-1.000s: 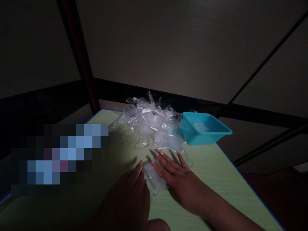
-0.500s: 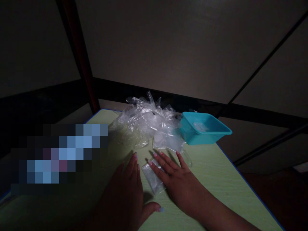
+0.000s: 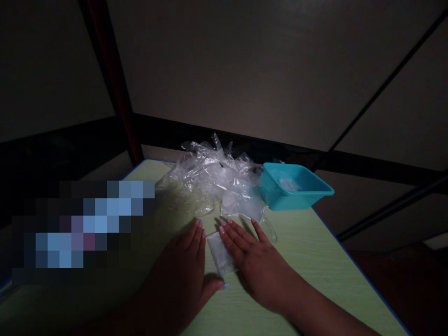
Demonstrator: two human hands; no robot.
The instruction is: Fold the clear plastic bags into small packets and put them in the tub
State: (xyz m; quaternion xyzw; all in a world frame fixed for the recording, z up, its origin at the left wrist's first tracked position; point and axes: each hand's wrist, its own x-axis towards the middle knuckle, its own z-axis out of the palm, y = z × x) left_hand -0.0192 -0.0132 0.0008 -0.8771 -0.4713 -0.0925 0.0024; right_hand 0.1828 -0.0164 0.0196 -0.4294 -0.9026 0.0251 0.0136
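Note:
A small, flat folded piece of clear plastic (image 3: 220, 254) lies on the green table (image 3: 336, 280) between my hands. My right hand (image 3: 254, 261) rests over its right side, palm down, with the fingers stretched out. On the left, my left hand (image 3: 191, 266) lies flat near the plastic's left edge, its fingers extended and its thumb pointing right, near the plastic's lower edge. Beyond my fingertips is a loose heap of crumpled clear plastic (image 3: 224, 177).
A turquoise basin (image 3: 294, 200) stands at the back right of the table with some clear plastic inside. A blurred, pixelated patch covers the table's left side. Behind the table rises a dark wall with a reddish post.
My right hand's fingers have drawn closer together and shifted, showing more of the folded plastic. My left thumb has moved up and slightly left. The view has shifted slightly.

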